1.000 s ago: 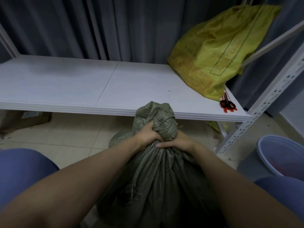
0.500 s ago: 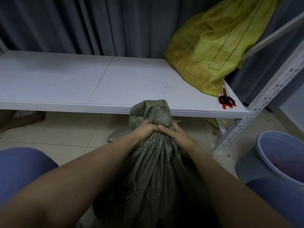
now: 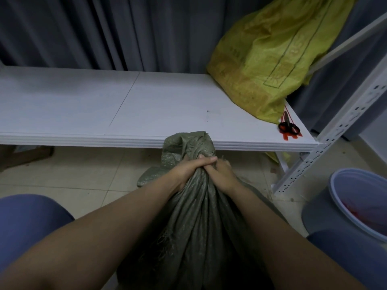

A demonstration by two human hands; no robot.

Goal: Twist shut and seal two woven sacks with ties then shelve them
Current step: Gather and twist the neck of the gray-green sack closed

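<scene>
A grey-green woven sack [image 3: 194,222] stands on the floor between my knees, its neck gathered and twisted into a bunch. My left hand [image 3: 188,168] wraps the neck from the left, fingers reaching over the top. My right hand [image 3: 222,174] grips the neck from the right, touching the left. The sack's loose mouth [image 3: 188,143] sticks up above both hands. A yellow woven sack [image 3: 266,59] leans at the right end of the white shelf [image 3: 104,105]. Red ties [image 3: 290,133] and small black-handled scissors [image 3: 288,127] lie on the shelf's front right corner.
A perforated white shelf post [image 3: 326,139] rises at the right. A blue-grey bucket [image 3: 356,204] stands on the tiled floor at the right. Grey curtains [image 3: 104,28] hang behind the shelf. A brown box [image 3: 25,155] sits under the shelf at the left.
My left hand has shifted its fingers over the top of the neck. My right hand has slid from flat on the neck to a tighter grip beside the left.
</scene>
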